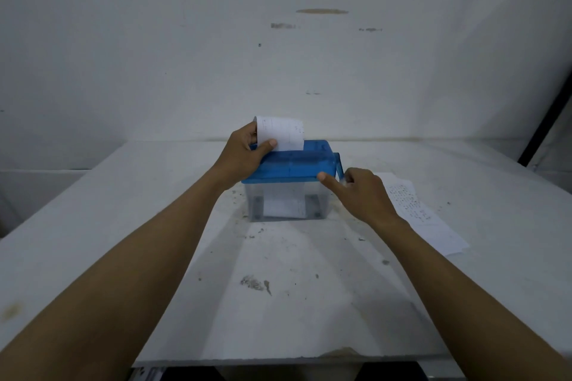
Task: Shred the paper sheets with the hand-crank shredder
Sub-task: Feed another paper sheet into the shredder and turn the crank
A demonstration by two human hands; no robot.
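Head view: left grip (pixel 247 150) pinches 1 paper sheet (pixel 283 133) in shredder (pixel 294 164) slot; right grip (pixel 362 192) curled round crank (pixel 339 164), printed sheets (pixel 418 210) beside it.

The left hand (pixel 244 153) pinches paper sheet (pixel 283 133) in shredder (pixel 294 165); right hand (pixel 363 193) grips crank (pixel 339 164).

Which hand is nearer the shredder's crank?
Right. The right hand grips the crank at the right end of the shredder; the left hand pinches the paper sheet at the opposite end.
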